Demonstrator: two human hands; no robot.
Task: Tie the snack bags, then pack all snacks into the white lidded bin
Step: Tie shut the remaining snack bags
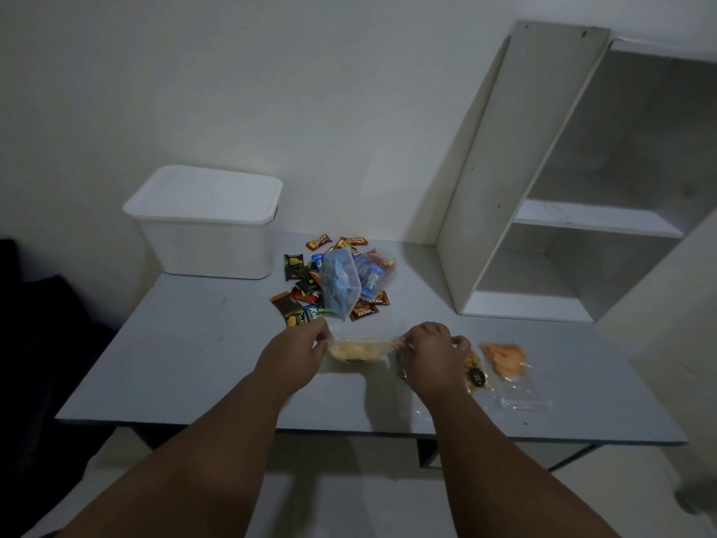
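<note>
We think the clear bag (359, 351) of yellow snacks, stretched low over the tabletop (186, 355) between our left hand (297, 353) and right hand (432, 353), each pinching one end, could slip or tear if we pull too hard, spilling pieces. The grey tabletop stands against a white wall in a dim room, with a shelf (562, 219) at right, the shut bin (205, 223) at back left, the wrapped snacks (333, 281) beside it, and two more bags (500, 366) near our right hand.

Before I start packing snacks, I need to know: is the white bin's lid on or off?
On. The lid sits flat across the top of the white bin, covering its whole opening.
</note>
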